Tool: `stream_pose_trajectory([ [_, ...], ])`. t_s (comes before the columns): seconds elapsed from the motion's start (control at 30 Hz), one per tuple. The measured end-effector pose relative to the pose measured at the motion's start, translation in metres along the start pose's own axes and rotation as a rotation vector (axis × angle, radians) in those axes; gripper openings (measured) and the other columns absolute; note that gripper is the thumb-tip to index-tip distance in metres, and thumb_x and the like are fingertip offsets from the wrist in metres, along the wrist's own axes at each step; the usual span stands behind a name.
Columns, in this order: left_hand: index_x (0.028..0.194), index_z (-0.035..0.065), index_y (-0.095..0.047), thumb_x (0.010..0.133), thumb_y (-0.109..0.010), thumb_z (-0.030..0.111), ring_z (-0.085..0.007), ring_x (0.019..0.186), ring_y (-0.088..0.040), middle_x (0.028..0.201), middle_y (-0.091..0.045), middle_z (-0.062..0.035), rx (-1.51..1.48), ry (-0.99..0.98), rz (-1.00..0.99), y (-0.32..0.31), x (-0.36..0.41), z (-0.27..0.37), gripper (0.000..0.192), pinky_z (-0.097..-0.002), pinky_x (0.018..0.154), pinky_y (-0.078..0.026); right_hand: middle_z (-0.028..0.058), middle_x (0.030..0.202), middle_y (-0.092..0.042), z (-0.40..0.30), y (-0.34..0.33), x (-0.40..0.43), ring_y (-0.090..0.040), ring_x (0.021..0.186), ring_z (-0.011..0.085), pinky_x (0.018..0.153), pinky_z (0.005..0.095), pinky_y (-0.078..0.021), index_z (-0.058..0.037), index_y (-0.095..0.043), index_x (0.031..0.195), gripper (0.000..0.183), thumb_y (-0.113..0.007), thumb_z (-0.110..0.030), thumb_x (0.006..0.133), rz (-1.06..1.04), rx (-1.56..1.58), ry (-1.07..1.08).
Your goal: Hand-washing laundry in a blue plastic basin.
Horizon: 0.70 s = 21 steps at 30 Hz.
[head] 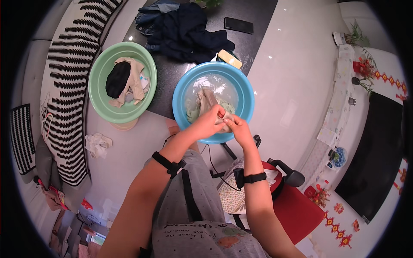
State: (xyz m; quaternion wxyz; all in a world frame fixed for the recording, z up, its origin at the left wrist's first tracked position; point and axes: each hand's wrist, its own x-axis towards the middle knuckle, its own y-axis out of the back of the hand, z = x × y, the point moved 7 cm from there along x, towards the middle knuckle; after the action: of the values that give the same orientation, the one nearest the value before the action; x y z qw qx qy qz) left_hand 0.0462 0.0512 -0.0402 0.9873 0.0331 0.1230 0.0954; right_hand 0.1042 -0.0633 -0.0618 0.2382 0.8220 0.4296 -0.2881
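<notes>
Both my hands grip a wet beige cloth garment (207, 98) over the near side of a blue plastic basin (180, 96). My left hand (213, 121) pinches a bunched part of it, and my right hand (238, 127) holds the same bunch just beside it. The rest of the garment hangs down into cloudy water. Pale green cloth (193, 113) lies in the water around it. A yellow soap bar (229, 58) rests just beyond the basin's far rim. Which part of the garment is between my fingers cannot be made out.
To the left, a green basin (96, 96) on a stool holds beige and black clothes. Dark navy clothing (184, 32) and a black phone (238, 25) lie on the dark table (164, 93). A red chair (300, 209) stands close on my right; a striped sofa (72, 96) is at left.
</notes>
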Motion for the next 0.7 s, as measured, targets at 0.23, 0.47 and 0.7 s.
stream_pose_trajectory([
  [0.23,0.093,0.0062,-0.051,0.076,-0.059,0.018,-0.0233,0.092,-0.048,0.088,-0.055,-0.0052,0.389,0.105,-0.269,0.004,-0.002,-0.032,0.022,-0.0371,0.083,-0.034,0.0021,0.09,-0.06,0.018,0.029,-0.003,-0.052,0.084,0.0099,0.077,0.0249,-0.0394,-0.0026,-0.058,0.102,0.026,-0.054,-0.023,0.085,0.241,0.423,0.091],
  [0.47,0.092,0.0069,-0.056,0.076,-0.058,0.017,-0.0237,0.101,-0.045,0.1,-0.054,-0.0061,0.34,-0.196,0.117,0.027,0.017,-0.011,0.019,-0.0368,0.087,-0.034,0.0043,0.1,-0.058,0.011,0.026,0.0,-0.053,0.092,0.0128,0.082,0.0268,-0.0405,-0.0023,-0.054,0.108,0.031,-0.051,-0.025,0.087,0.229,0.623,0.126],
  [0.7,0.095,0.0056,-0.056,0.074,-0.059,0.011,-0.0246,0.097,-0.047,0.1,-0.055,-0.0072,0.17,-0.131,0.059,0.021,0.035,-0.029,0.021,-0.0331,0.085,-0.037,0.0038,0.099,-0.058,0.005,0.021,0.005,-0.054,0.091,0.0124,0.078,0.0258,-0.0428,-0.0028,-0.054,0.105,0.029,-0.05,-0.026,0.087,0.206,0.653,0.053],
])
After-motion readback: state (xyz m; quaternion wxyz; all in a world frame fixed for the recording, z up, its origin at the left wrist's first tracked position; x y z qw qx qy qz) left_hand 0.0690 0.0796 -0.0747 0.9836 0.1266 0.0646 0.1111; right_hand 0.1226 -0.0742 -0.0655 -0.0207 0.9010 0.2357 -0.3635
